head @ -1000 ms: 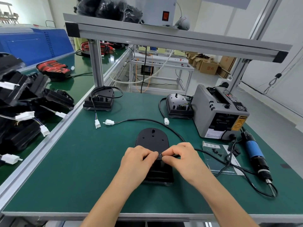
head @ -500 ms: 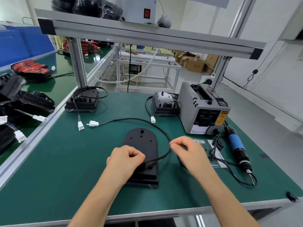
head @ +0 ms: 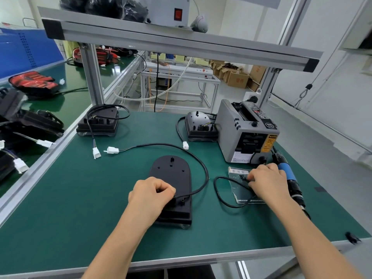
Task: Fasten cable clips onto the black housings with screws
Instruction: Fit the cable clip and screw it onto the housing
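Note:
A black housing [head: 171, 176] lies flat on the green mat in front of me. Its black cable [head: 203, 168] loops to the right and back to a white connector [head: 112, 150]. My left hand [head: 150, 195] pinches the cable down against the near part of the housing. My right hand [head: 266, 183] has its fingertips curled over small black parts [head: 244, 179] on a clear plastic bag [head: 241, 190] to the right; what the fingers hold is hidden. A blue electric screwdriver [head: 289, 178] lies just right of that hand.
A grey tape dispenser [head: 247, 131] stands at the back right. Two more black housings [head: 99, 122] [head: 199, 125] with cables sit at the back of the mat. The screwdriver's cord [head: 223, 196] loops over the mat. Several housings are piled on the left bench [head: 18, 137].
My right hand left the housing and moved right to the bag of small parts. My left hand stayed on the cable at the housing. The camera turned slightly.

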`<state>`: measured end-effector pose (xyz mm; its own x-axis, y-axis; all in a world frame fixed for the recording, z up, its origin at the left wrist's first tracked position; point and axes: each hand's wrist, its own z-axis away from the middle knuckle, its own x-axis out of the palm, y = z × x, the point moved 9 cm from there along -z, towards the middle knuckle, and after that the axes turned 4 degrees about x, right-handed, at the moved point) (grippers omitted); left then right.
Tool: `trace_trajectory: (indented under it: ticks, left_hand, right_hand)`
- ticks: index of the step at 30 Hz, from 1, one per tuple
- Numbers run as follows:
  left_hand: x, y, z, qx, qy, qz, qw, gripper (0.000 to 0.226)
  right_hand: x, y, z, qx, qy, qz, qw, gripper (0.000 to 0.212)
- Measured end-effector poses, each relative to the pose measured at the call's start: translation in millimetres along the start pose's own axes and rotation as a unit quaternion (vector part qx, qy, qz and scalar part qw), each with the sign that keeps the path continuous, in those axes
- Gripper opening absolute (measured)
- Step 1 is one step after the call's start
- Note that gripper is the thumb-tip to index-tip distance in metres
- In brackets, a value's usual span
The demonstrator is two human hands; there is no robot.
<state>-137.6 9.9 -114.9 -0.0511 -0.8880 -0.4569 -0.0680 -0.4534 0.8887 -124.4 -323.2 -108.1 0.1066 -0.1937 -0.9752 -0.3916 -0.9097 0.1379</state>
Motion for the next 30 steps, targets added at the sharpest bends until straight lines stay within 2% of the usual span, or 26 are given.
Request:
trace_trajectory:
  ticks: [9, 11, 12, 13, 15, 17, 18, 24, 27, 30]
  left_hand:
    - [-0.2, -0.3, 1.4, -0.003, -0.005, 0.0, 1.0, 0.016]
    - [-0.8, 0.4, 1.6, -0.003, -0.007, -0.002, 1.0, 0.018]
    - [-0.9, 0.8, 1.5, -0.003, -0.009, -0.004, 1.0, 0.018]
    - [-0.9, 0.9, 1.3, -0.003, -0.012, -0.004, 1.0, 0.017]
    - [-0.6, -0.1, 1.6, -0.008, -0.017, 0.001, 1.0, 0.014]
    - [-0.1, -1.1, 2.2, -0.013, -0.023, 0.003, 1.0, 0.014]
    - [0.4, -1.5, 1.8, -0.014, -0.027, 0.002, 1.0, 0.016]
    - [1.2, 4.6, 3.2, 0.002, -0.044, -0.004, 0.999, 0.031]
    - [1.9, 0.7, 2.7, -0.006, -0.05, 0.012, 0.999, 0.018]
    - [1.7, 3.3, 3.3, 0.004, -0.05, 0.012, 0.999, 0.014]
  right_hand:
    - [-1.2, -0.3, 2.8, 0.008, 0.029, 0.011, 0.999, 0.02]
    - [-16.3, -10.1, 7.5, 0.001, 0.036, -0.062, 0.997, 0.019]
    - [-28.4, -20.2, 12.5, -0.016, 0.045, -0.137, 0.989, 0.017]
    - [-41.2, -35.0, 20.1, -0.048, 0.047, -0.237, 0.969, 0.015]
    - [-69.5, -76.6, 47.0, -0.142, 0.017, -0.417, 0.898, 0.02]
    - [-87.0, -120.3, 77.6, -0.215, -0.043, -0.491, 0.843, 0.027]
    - [-87.4, -137.0, 87.0, -0.23, -0.074, -0.496, 0.834, 0.028]
    - [-63.9, -163.9, 88.6, -0.209, -0.165, -0.449, 0.853, 0.029]
    - [-63.5, -162.6, 85.7, -0.193, -0.163, -0.449, 0.857, 0.025]
    - [-64.1, -163.8, 84.7, -0.19, -0.172, -0.43, 0.866, 0.023]
